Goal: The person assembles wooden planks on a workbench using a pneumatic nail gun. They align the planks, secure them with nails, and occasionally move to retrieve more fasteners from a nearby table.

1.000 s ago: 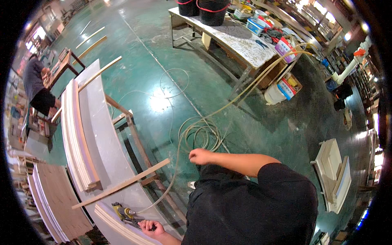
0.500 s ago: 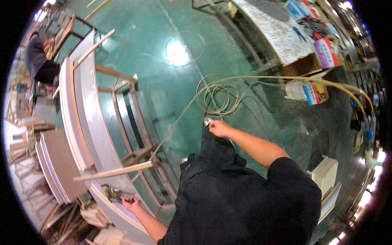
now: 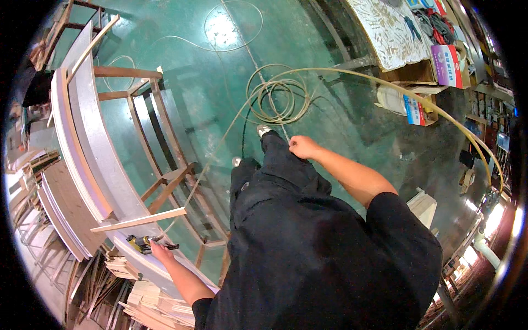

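Note:
My left hand [image 3: 160, 252] grips a yellow and black air nail gun [image 3: 141, 243] lying on the lower end of a long curved grey panel [image 3: 91, 132]. A thin hose [image 3: 231, 126] runs from the tool up to a coil of hose [image 3: 278, 100] on the green floor. A loose wooden strip [image 3: 138, 220] lies across the panel just above the tool. My right hand [image 3: 302, 147] is closed into a fist against my dark trouser leg; it is not clear whether it holds anything. My shoes [image 3: 263, 131] stand beside the wooden support frame [image 3: 165, 165].
Stacked curved boards [image 3: 66, 214] and piles of thin wood strips [image 3: 148, 300] lie at the lower left. A workbench [image 3: 393, 33] with tools and a printed box [image 3: 446, 65] stands at the upper right, with another box [image 3: 410, 104] below it. White panels [image 3: 423, 204] lie at the right.
The view has tipped further down and closer to the panel. My right hand has stayed at my thigh; my left hand still holds the nail gun on the panel's lower end.

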The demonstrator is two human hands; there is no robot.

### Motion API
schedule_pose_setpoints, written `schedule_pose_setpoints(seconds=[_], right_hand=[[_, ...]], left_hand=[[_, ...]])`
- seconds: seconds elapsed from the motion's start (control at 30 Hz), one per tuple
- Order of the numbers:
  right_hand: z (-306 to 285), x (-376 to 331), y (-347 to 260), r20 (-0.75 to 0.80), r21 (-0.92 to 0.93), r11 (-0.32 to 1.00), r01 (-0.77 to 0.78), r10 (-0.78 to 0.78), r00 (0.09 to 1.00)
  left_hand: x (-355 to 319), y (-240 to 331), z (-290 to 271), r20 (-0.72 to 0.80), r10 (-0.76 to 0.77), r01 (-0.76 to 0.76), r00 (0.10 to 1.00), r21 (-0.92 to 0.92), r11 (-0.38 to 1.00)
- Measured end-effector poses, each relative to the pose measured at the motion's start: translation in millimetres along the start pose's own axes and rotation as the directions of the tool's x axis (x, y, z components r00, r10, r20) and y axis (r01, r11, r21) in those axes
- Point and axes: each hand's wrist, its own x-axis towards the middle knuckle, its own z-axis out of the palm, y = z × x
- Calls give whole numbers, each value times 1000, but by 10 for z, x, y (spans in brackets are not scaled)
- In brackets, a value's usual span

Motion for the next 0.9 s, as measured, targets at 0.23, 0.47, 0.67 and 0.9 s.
schedule_pose_setpoints(seconds=[0.23, 0.47, 0.67, 0.9], right_hand=[[-416, 8, -1293, 95, 348, 921, 173, -218, 971], [-1338, -1519, -4387, 84, 787, 260, 559, -943, 321], [-1405, -2198, -5628, 109, 619, 303, 725, -947, 302], [-1350, -1990, -6451, 97, 479, 46, 877, -995, -1]], left_hand=[[346, 90, 170, -40, 338, -323, 940, 209, 923], [121, 151, 674, -308, 354, -43, 883, 699, 714], [86, 205, 988, -343, 367, -19, 865, 709, 705], [99, 354, 1053, -378, 365, -31, 851, 657, 754]])
